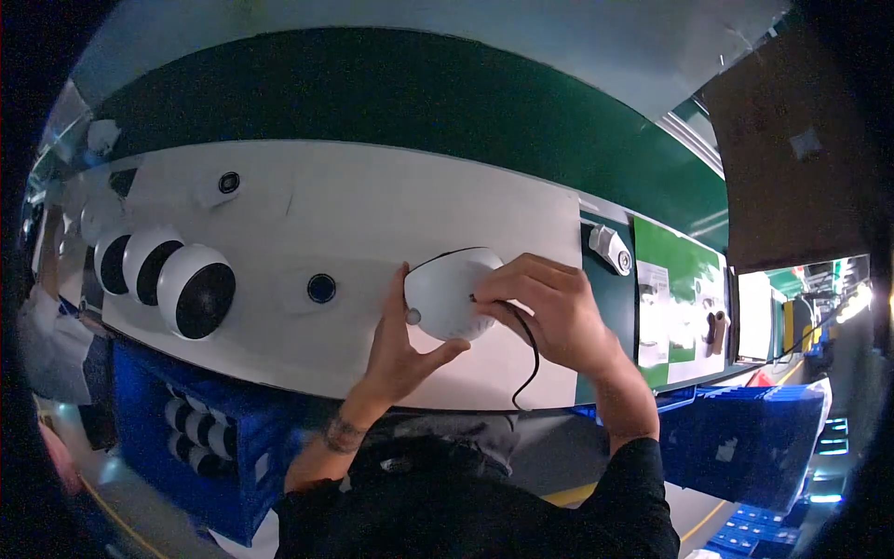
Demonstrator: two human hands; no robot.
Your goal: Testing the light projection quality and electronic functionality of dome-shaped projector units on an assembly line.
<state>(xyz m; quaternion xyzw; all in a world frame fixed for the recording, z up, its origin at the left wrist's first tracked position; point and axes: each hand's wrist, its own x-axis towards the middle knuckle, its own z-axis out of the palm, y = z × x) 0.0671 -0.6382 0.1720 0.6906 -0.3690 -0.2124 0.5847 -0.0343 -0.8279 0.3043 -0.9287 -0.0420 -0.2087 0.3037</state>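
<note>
In the middle of the white work surface (354, 205) is a white rounded speaker-like housing (442, 289), its smooth shell facing up. My left hand (400, 347) grips its left side, with the thumb along the near edge. Above the shell's right part, my right hand (554, 312) pinches the end of a black cable (535, 359) against the housing. Whether that end sits in a socket is hidden by the fingers. The cable curves down to the table's near edge.
Three white housings with black mesh faces (197, 293) stand in a row at left. Two small dark discs (321, 288) lie nearby. A white device (610, 250) and green-and-white sheets (680, 307) are at right. Blue crates (247, 466) flank me below the table, the left one holding several housings.
</note>
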